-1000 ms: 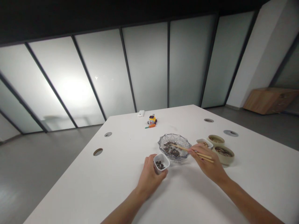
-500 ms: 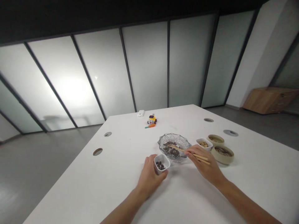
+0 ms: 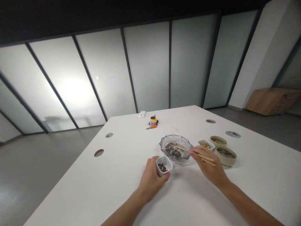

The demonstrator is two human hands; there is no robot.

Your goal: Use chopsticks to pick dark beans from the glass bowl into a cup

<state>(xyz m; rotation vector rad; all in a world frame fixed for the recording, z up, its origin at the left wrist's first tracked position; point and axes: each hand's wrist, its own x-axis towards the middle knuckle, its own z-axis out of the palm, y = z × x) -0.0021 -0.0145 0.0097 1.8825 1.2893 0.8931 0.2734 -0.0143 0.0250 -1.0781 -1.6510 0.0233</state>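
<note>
My left hand [image 3: 152, 175] is wrapped round a small white square bowl [image 3: 169, 164], tilted a little, with several dark beans or seeds [image 3: 162, 167] in the bottom. My right hand [image 3: 208, 163] grips a pair of wooden chopsticks [image 3: 182, 148]. Their tips reach into a clear cut-glass bowl [image 3: 176, 138] and touch or hover just over the dark beans [image 3: 172, 152] spread inside; whether a bean is pinched between them is too small to tell. The white bowl is just in front of the glass bowl, on its near left side.
Right of the glass bowl stand a white dish [image 3: 213, 146] of pale pieces and two beige bowls [image 3: 227, 160] [image 3: 218, 139] with contents. Farther back on the white table [image 3: 113, 182] lie a yellow toy vehicle [image 3: 153, 120], an orange carrot-like toy [image 3: 152, 127] and a white box [image 3: 142, 114]. Round holes pierce the tabletop.
Almost nothing differs. The whole view has shifted very slightly, and the chopstick tips have moved a touch within the glass bowl.
</note>
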